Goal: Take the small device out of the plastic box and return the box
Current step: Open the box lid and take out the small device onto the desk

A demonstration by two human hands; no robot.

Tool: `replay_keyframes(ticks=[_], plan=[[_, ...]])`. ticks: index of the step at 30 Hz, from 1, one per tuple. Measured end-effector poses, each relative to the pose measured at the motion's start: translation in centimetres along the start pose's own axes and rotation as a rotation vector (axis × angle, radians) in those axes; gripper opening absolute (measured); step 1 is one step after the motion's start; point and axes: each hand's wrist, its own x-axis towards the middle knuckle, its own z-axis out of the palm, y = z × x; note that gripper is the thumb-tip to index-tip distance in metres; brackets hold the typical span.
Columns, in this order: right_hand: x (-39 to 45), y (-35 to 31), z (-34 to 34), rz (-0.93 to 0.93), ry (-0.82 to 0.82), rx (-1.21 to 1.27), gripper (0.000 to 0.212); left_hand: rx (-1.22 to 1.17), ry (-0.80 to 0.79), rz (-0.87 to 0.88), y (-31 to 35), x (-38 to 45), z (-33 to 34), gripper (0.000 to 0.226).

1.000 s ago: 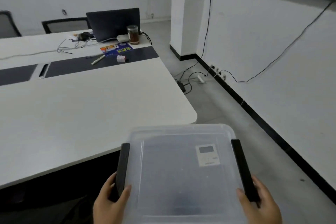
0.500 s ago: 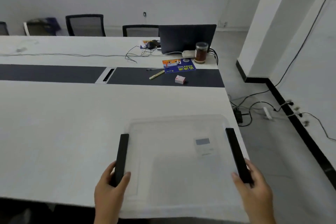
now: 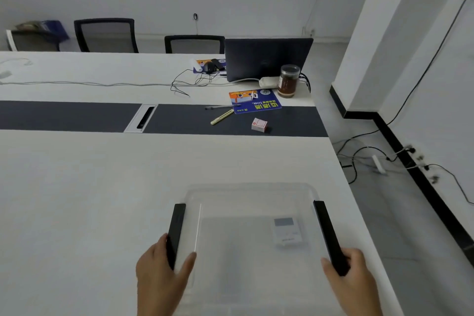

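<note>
A clear plastic box with a translucent lid and two black side latches rests over the near right corner of the white table. Through the lid a small white device with a grey screen shows at the box's right side. My left hand grips the left black latch, thumb lying on the lid. My right hand grips the right black latch.
Farther back on the dark table strip lie a small red-and-white carton, a yellow pen and a blue leaflet. A laptop, a jar and cables sit behind. The table edge is just right of the box; a power strip lies on the floor.
The box has moved from beyond the table's corner to over the tabletop, and the view has swung left toward the table. Both hands keep hold of the latches.
</note>
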Motion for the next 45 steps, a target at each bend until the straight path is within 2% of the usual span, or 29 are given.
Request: replay_keyframes(ticks=[1, 2, 4, 6, 9, 14, 18, 22, 25, 28, 29, 31, 33, 34, 35, 37, 39, 40, 41, 43, 45], plan=[[0.3, -0.3, -0.1, -0.012, 0.008, -0.056, 0.028, 0.06, 0.042, 0.044, 0.4, 0.1, 0.4, 0.087], [0.5, -0.5, -0.2, -0.026, 0.018, -0.102, 0.028, 0.09, 0.087, 0.108, 0.9, 0.1, 1.1, 0.088], [0.9, -1.3, 0.1, -0.027, -0.009, -0.187, 0.034, 0.163, 0.099, 0.306, 2.8, 0.2, 2.7, 0.071], [1.0, -2.0, 0.6, -0.04, -0.113, -0.358, 0.055, 0.294, 0.001, 0.44, 4.6, 0.1, 4.6, 0.058], [1.2, -3.2, 0.6, -0.062, -0.168, -0.547, 0.062, 0.469, -0.18, 0.394, 5.7, 0.9, 6.8, 0.054], [2.4, -2.5, 1.3, -0.157, -0.081, -0.707, 0.047, 0.561, -0.236, 0.323, 5.4, 1.6, 7.9, 0.06], [2.9, -1.5, 1.2, -0.165, -0.083, -0.64, 0.041, 0.544, -0.14, 0.351, 6.0, 1.5, 7.3, 0.087], [3.1, -1.1, 0.7, -0.162, -0.111, -0.567, 0.045, 0.503, -0.196, 0.308, 6.1, 1.6, 7.4, 0.075], [3.0, -1.1, -0.3, -0.056, -0.157, -0.318, 0.037, 0.456, -0.158, 0.365, 5.8, 1.5, 7.5, 0.104], [2.8, -1.3, -1.3, -0.025, -0.169, -0.203, 0.033, 0.476, -0.209, 0.336, 6.3, 1.2, 7.0, 0.097], [2.9, -1.2, -1.2, -0.03, -0.181, -0.231, 0.035, 0.47, -0.202, 0.343, 6.3, 1.2, 7.1, 0.093], [3.1, -1.4, -0.6, -0.081, -0.129, -0.436, 0.049, 0.464, -0.204, 0.342, 6.6, 1.1, 6.9, 0.091], [3.1, -1.5, 0.5, -0.299, 0.012, -0.573, 0.049, 0.393, -0.2, 0.364, 6.4, 1.0, 6.8, 0.094], [2.8, -1.9, 1.2, -0.406, 0.025, -0.617, 0.05, 0.275, -0.182, 0.349, 6.3, 1.0, 6.5, 0.1], [2.3, -2.6, 2.2, -0.468, -0.024, -0.678, 0.06, 0.106, -0.15, 0.313, 6.2, 0.9, 6.1, 0.104], [1.4, -3.1, 4.2, -0.565, -0.141, -0.801, 0.083, -0.068, -0.008, 0.293, 5.7, 0.8, 5.0, 0.091], [0.9, -3.5, 5.4, -0.597, -0.215, -0.784, 0.102, 0.031, 0.216, 0.289, 4.0, 1.0, 3.7, 0.07], [1.0, -3.3, 5.8, -0.587, -0.245, -0.76, 0.112, 0.11, 0.242, 0.232, 3.0, 1.2, 2.9, 0.063], [1.0, -3.3, 5.9, -0.544, -0.297, -0.767, 0.121, 0.159, 0.218, 0.139, 2.2, 1.3, 2.2, 0.059], [1.1, -3.5, 5.6, -0.511, -0.343, -0.797, 0.128, 0.224, 0.062, -0.01, 1.5, 1.2, 1.1, 0.057], [1.0, -3.6, 5.7, -0.501, -0.315, -0.761, 0.126, 0.338, -0.06, -0.032, 1.1, 0.8, 0.9, 0.059]])
